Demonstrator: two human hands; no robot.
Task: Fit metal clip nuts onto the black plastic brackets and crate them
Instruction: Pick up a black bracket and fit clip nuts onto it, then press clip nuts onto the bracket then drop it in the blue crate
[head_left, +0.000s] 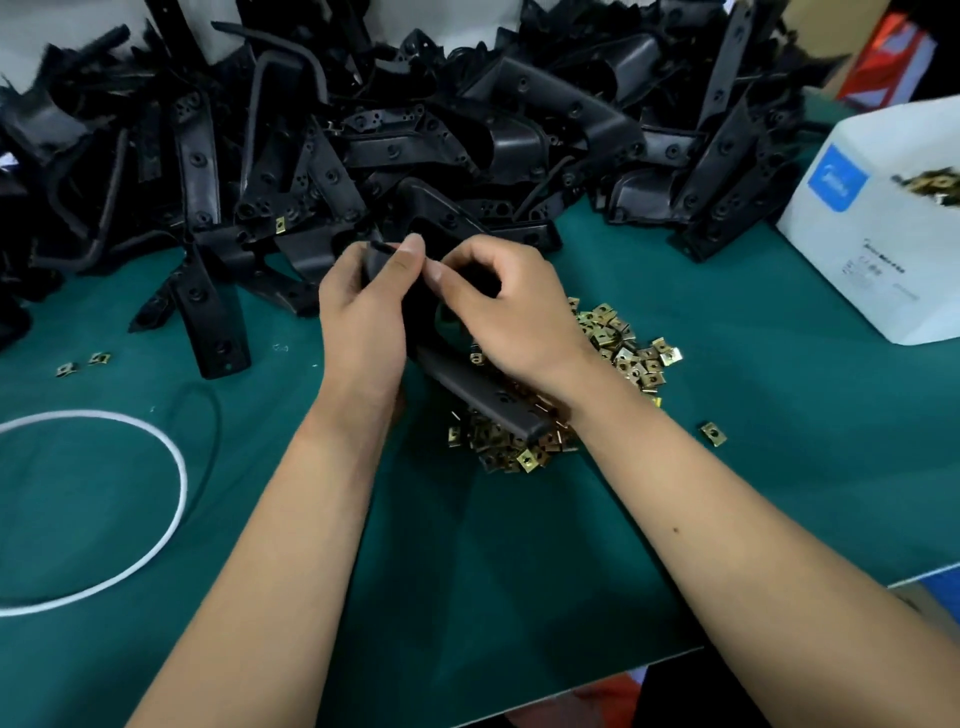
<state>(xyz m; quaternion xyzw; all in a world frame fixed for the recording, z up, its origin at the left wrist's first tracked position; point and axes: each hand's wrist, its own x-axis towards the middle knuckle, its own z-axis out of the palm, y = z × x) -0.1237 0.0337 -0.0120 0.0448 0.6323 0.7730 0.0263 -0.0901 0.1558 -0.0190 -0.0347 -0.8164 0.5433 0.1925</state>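
Head view — bracket heap (415, 130) behind hands, white box (883, 260) right.

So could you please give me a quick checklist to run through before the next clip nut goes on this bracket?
1. Bracket held by left hand: ok.
2. Right hand pinching at the bracket's top end: ok.
3. Clip nut in that pinch: cannot tell, fingers hide it.
4. Loose clip nuts piled within reach on the green mat: ok.
5. Crate for finished brackets: cannot tell, none in view.
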